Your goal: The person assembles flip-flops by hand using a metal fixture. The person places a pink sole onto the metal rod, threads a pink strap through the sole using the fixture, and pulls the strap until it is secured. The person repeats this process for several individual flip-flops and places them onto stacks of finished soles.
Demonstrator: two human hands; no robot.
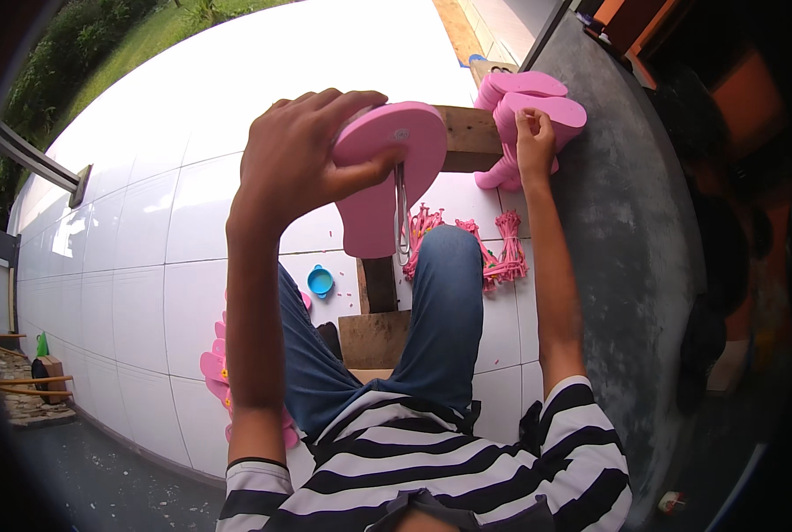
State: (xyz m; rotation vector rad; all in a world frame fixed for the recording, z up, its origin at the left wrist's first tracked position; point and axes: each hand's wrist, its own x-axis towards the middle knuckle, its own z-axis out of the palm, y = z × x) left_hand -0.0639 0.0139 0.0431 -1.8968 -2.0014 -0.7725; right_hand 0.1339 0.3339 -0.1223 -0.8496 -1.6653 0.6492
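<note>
A pink flip-flop sole (369,208) stands raised in front of me, gripped at its rounded end by my left hand (298,151). The thumb lies across its face and the fingers go behind the rim. Against that face, below the thumb, hangs a thin bent metal wire tool (402,217); how it is held there I cannot tell. My right hand (536,146) is over a stack of pink soles (551,110) at the far right. Its fingertips are pinched together, and anything between them is too small to make out.
A wooden beam (471,133) runs beside the stack, with a wooden block (374,341) between my legs. Bundles of pink straps (507,250) lie on the white tiles by my right knee. A small blue bowl (321,282) stands left. Pink flip-flops (214,365) lie behind my left forearm.
</note>
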